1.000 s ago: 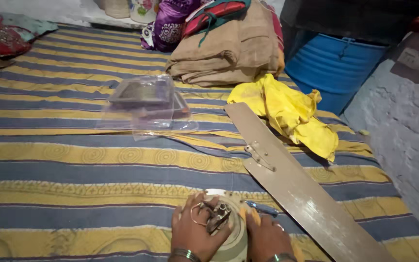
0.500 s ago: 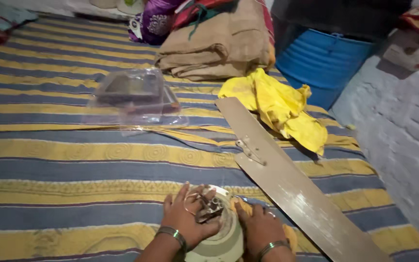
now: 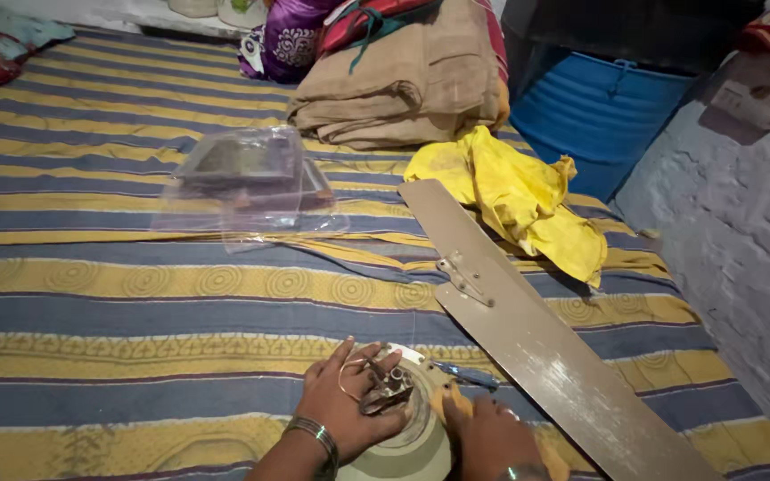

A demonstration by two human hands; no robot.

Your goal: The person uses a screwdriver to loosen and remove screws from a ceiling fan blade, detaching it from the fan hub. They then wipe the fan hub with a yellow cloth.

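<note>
On the striped bedspread (image 3: 135,294) a long fan blade (image 3: 545,343) lies at right; the round fan motor housing (image 3: 407,436) sits near, centre. The left hand (image 3: 349,405) grips its metal bracket (image 3: 385,392); the right hand (image 3: 487,436) rests flat beside; the step looks like steadying, which calls for a firm hold.

fan blade (image 3: 545,347): matt metal | bag (image 3: 247,183): glossy clear plastic | sheet (image 3: 135,294): woven cloth

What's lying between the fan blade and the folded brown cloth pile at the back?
In the head view, a crumpled yellow cloth lies between the fan blade and the folded brown cloth pile, resting against the blade's far end.
</note>
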